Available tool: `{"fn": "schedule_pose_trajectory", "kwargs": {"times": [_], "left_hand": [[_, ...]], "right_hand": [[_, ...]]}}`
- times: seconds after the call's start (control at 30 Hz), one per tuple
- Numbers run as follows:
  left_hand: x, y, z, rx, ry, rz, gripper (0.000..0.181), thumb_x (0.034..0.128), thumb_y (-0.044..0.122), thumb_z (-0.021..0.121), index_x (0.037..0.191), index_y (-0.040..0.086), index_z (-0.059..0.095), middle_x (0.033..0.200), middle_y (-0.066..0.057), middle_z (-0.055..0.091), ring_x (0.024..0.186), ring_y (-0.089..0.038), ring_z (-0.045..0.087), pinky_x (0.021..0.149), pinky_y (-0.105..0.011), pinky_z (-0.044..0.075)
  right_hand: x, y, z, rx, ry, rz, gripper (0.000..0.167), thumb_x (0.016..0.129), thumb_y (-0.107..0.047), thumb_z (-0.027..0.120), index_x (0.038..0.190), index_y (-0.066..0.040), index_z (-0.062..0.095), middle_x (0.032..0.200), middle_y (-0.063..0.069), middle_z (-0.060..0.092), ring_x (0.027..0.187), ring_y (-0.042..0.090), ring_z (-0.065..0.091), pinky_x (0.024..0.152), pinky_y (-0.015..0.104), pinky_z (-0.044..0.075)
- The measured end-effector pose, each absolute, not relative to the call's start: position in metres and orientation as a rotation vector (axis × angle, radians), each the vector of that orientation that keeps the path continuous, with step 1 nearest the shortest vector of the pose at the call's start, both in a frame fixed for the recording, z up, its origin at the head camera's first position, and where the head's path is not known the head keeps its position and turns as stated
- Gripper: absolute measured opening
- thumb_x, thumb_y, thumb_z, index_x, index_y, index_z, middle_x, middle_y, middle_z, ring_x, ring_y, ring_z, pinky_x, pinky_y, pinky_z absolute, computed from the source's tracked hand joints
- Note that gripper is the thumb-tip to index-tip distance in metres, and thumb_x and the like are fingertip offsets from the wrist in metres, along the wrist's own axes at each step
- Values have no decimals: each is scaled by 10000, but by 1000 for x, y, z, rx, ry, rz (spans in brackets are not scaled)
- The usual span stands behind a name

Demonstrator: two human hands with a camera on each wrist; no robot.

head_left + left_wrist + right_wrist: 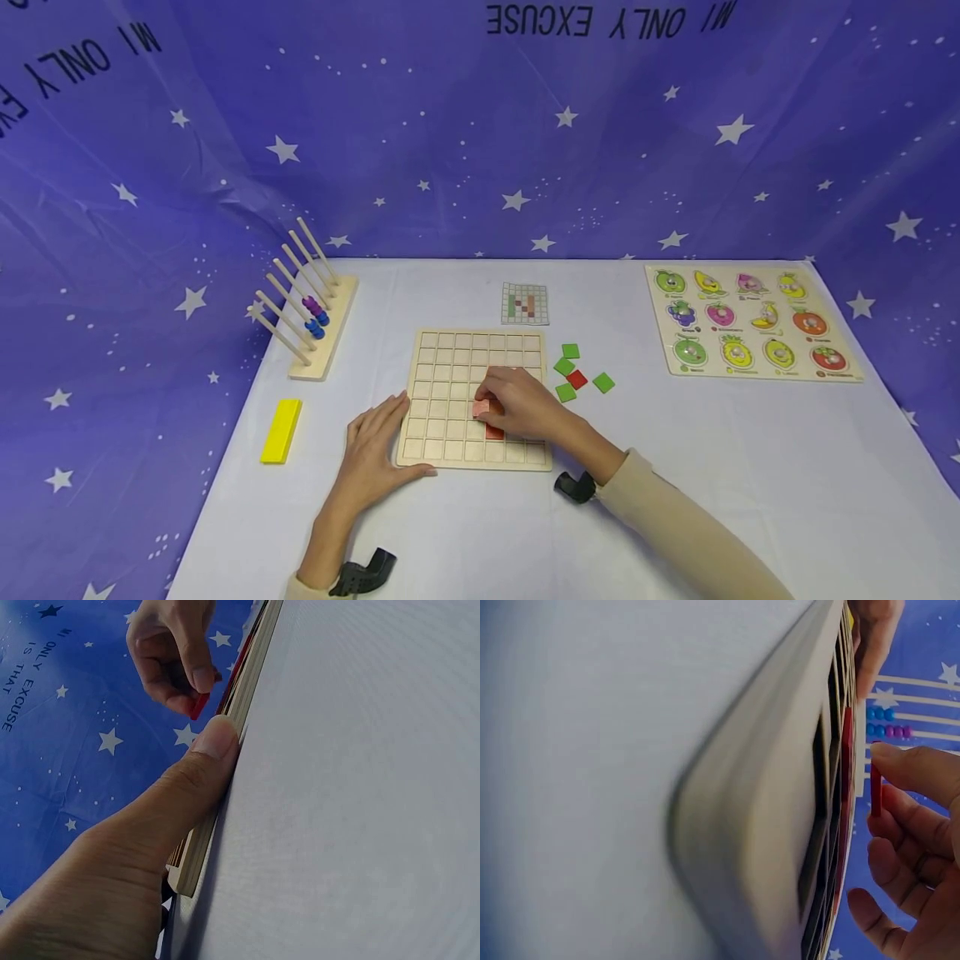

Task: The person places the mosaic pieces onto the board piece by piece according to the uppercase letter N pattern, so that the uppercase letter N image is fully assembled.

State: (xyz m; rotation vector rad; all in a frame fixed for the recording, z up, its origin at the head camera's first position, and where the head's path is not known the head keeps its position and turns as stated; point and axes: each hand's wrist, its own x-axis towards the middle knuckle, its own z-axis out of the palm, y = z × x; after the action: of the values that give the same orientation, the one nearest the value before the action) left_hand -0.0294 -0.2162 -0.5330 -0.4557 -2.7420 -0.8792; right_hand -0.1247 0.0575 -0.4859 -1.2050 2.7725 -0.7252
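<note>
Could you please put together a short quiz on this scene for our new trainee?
1. Multiple choice: what does the right hand pinch?
(a) a blue bead
(b) a red tile
(c) a yellow block

2. True or false: the left hand touches the edge of the wooden grid board.

3. Count: how many loose green tiles lie on the white table to the right of the board in the head view?

Key: 1. (b), a red tile, between thumb and finger. 2. True; the left wrist view shows the thumb against the edge. 3. Four.
</note>
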Motion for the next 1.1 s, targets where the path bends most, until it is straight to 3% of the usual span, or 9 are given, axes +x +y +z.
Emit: {"fn": "schedule_pose_trajectory", "kwargs": {"times": [0.47,1.1], "left_hand": [[-30,-216,-533,-463,-2736,-890,1141,540,555,896,1457,43,449,1520,-105,440,1376,-287,406,1071,-470,217],[-30,-217,-533,-456,-2748,-881,1137,561,577,880,1464,45,439,1523,-100,436,1381,-276,396,1069,-467,215]], "right_hand": [[-126,50,-493,-1190,2793,-677,202,828,-333,779,937,-180,705,910,-73,616,842,81,535,800,331,438],[-126,48,-495,-1154,2780,-714,216,801,-324,813,926,-178,716,865,-90,592,759,56,476,737,279,374]]}}
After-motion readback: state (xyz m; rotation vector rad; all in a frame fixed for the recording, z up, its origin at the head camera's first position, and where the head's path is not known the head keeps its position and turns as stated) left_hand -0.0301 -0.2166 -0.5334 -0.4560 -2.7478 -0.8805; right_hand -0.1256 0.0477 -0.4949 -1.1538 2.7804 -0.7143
